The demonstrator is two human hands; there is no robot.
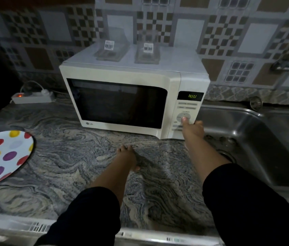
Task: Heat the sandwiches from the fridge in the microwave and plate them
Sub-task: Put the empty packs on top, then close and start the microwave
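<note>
Cream-white plastic forms the casing of the microwave (122, 102), which stands on the counter (80, 157) against the tiled wall (246, 38), its dark-windowed door closed and its contents not discernible through the glass. The green display (192, 96) on the control panel is lit; its digits are too blurred to read with certainty. The right hand (191, 128) reaches to the panel, with one extended finger pressing the round control dial (184, 116) below the display while the other fingers are curled back against the panel's edge, gripping nothing. The left hand (127, 157) rests on the counter in front of the microwave, its fingers relaxed and lying against the stone surface, holding nothing. Both forearms emerge from dark sleeves. On top of the microwave sit two clear plastic containers (111, 50), side by side, each bearing a white barcode label; whether they hold anything cannot be told. On the left part of the marbled grey counter lies a white plate (3, 157) patterned with red, yellow and purple dots, well apart from the microwave. Behind it, near the wall, a white power strip (33, 97) shows a glowing orange switch. Just to the right of the microwave lies a stainless-steel sink (264, 139).
</note>
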